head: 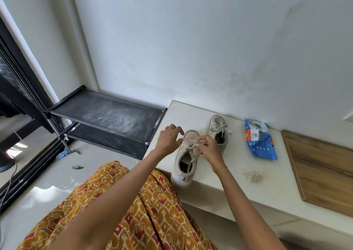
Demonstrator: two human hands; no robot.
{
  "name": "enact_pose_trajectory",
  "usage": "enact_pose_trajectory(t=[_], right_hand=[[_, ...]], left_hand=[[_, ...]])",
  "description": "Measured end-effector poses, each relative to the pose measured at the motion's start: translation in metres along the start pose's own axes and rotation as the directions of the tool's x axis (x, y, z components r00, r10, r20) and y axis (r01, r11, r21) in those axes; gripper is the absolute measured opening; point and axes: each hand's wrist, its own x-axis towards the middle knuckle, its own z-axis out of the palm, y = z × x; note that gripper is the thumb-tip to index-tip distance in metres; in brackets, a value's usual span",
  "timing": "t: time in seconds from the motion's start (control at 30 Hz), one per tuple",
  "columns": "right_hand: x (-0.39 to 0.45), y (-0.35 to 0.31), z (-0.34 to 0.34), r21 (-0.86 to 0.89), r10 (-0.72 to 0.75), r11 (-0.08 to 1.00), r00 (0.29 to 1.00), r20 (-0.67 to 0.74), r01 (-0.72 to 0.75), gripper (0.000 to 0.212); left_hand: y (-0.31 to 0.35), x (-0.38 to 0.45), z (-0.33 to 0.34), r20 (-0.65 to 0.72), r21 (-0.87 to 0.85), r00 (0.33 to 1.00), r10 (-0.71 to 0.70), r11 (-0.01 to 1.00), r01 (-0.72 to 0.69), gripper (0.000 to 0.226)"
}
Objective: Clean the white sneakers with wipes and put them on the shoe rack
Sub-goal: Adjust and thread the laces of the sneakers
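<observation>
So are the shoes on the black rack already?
No, both shoes sit on the white ledge, and the rack beside it holds none.

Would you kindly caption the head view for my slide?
Both hands, left hand and right hand, pinch the laces of the near sneaker on the ledge.

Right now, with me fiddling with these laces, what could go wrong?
1. The near sneaker has its heel at the ledge edge; tugging the lace held by both hands, left and right, could tip it off.
2. The rack shelf looks dusty, so clean shoes may pick up dirt again.
3. The used wipe lies loose nearby and could be knocked to the floor.
</observation>
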Motion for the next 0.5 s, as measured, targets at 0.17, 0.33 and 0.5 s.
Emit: enact_pose_trajectory(t=[0.17, 0.33, 0.5], right_hand=[[0.004, -0.008, -0.010, 0.349, 0.049, 0.936, 0.999, -0.022, -0.039, 0.024], [0.000, -0.017, -0.009, 0.623, 0.108, 0.774, 0.993, 0.045, -0.112, 0.025], [0.010, -0.036, -0.026, 0.870, 0.119, 0.493, 0.992, -0.041, -0.023, 0.033]], left_hand=[[0.009, 0.001, -0.006, 0.278, -0.206, 0.961, -0.010, 0.976, 0.070, 0.038], [0.008, -0.003, 0.002, 0.333, -0.331, 0.940, 0.076, 0.943, 0.041, 0.027], [0.014, -0.009, 0.003, 0.318, -0.509, 0.948, 0.024, 0.847, 0.150, 0.023]])
